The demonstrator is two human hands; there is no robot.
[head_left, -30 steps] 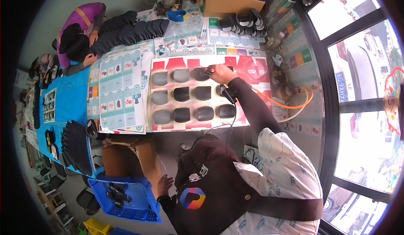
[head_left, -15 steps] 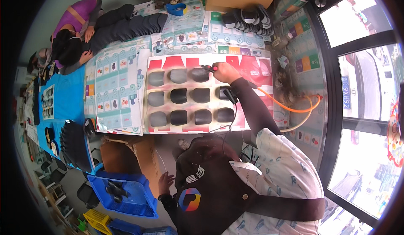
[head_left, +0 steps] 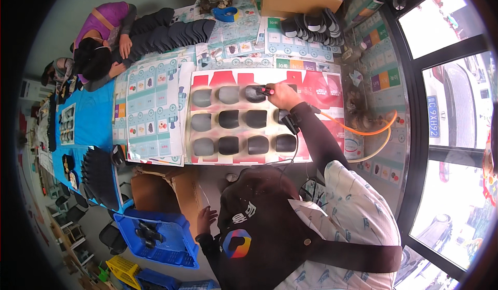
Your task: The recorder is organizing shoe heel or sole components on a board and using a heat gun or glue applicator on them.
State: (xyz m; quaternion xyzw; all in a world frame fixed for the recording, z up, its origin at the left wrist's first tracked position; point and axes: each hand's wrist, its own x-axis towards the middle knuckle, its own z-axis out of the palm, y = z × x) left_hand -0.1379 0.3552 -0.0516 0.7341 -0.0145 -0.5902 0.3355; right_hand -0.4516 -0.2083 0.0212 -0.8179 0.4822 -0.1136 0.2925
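My right hand (head_left: 285, 96) is closed around a small black spray gun with red parts (head_left: 266, 90), over the top row of dark, curved, cup-like pieces. The gun's front end is above the third piece (head_left: 254, 95) of that row. The pieces lie in rows on a red and white printed board (head_left: 324, 114), dusted with dark overspray. From behind my right hand an orange hose (head_left: 359, 132) runs off to the right. My left hand (head_left: 206, 219) hangs low beside a cardboard box (head_left: 188, 194), fingers apart and holding nothing.
A co-worker (head_left: 98, 36) sits at the far left by a long row of black pieces (head_left: 179, 33). More black pieces (head_left: 314, 25) lie near a carton (head_left: 301, 2). Blue (head_left: 179, 259) and yellow (head_left: 123, 272) crates stand on the floor. Windows line the right side.
The whole view has shifted slightly, so the scene sits farther right. My right hand and spray gun have moved a little nearer, uncovering part of a piece at the top row's right end.
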